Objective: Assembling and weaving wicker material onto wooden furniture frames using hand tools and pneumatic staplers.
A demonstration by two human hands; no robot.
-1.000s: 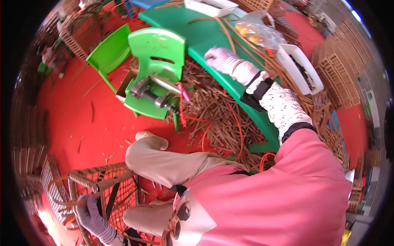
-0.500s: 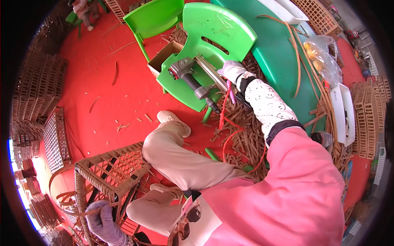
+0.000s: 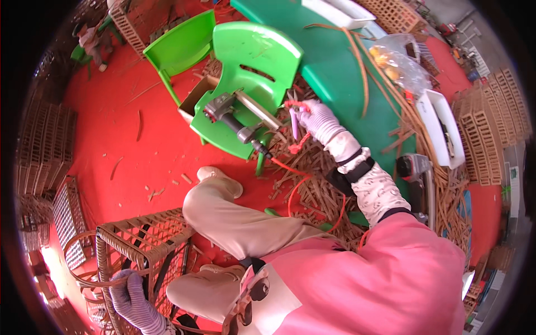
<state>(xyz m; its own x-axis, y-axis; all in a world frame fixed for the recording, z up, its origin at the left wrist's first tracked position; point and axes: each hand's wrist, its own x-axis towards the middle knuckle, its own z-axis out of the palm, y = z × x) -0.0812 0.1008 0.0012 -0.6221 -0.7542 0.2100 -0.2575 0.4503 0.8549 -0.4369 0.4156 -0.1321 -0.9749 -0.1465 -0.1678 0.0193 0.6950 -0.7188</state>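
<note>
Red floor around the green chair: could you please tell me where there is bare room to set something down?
Red floor left of the green chair and above the woven basket is mostly bare. Teal table has room beside the cane strips. Crowded: the offcut pile under the right hand.

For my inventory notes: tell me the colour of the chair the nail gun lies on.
Bright green chair, clearest in the head view; the nail gun lies on its seat.

A red floor strewn with cane scraps spreads left of a long green table, with two green chairs just beside it.
</note>
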